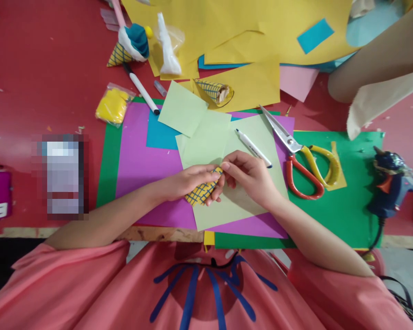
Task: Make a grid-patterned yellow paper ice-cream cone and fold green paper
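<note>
My left hand [186, 179] is wrapped round a yellow paper cone [200, 192] with a blue grid drawn on it, thumb on top and fingers beneath. At the cone's upper right end, the thumb and index finger of my right hand [250, 178] pinch together. The exact spot they grip is partly hidden. Below both hands lie pale green paper sheets [241, 206]. Just beyond my right hand rests a white marker [253, 147]. Another gridded cone [213, 90], stuffed with something pale, lies farther off on yellow paper [258, 87].
Large scissors [292, 146] and a glue gun [387, 188] lie at right, near a big cardboard roll [371, 55]. Leftward are a phone [64, 176], a bag of yellow clay [113, 105], a second marker [142, 89] and a finished-looking paper ice cream cone [129, 46]. A white glue bottle-like packet [168, 48] stands behind.
</note>
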Demonstrator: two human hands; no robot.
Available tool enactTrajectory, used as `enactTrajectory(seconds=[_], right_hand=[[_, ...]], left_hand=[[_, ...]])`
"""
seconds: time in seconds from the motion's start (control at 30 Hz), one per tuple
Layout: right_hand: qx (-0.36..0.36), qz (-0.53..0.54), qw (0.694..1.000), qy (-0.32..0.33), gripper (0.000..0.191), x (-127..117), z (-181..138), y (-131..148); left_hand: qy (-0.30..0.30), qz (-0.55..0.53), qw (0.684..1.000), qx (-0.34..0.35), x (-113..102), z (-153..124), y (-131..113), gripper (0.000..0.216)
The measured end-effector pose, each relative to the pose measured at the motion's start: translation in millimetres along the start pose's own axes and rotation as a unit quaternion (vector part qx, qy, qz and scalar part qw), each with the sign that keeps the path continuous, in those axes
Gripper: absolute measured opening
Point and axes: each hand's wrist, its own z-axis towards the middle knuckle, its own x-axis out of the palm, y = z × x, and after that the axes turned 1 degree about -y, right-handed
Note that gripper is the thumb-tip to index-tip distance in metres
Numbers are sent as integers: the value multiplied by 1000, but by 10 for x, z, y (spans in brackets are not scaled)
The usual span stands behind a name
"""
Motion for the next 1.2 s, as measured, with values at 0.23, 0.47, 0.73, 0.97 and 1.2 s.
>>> enactTrajectory(seconds=[0.23,0.47,0.73,0.97,1.2], right_hand=[[8,82,996,40,11,-5,-10,38],[22,120,991,55,8,34,-1,66],[25,143,987,66,7,45,-1,66],[36,138,988,56,14,71,-28,49],[41,107,992,50,15,36,-18,39]], left_hand=[[-2,-16,1000,1,-11,5,-17,22],[1,-5,1000,-8,-22,-11,-4,26],[-8,0,1000,-16,-10,17,1,45],[-23,2,998,-55,44,-13,-47,35],[-16,31,999,-39,82,-27,-70,29]])
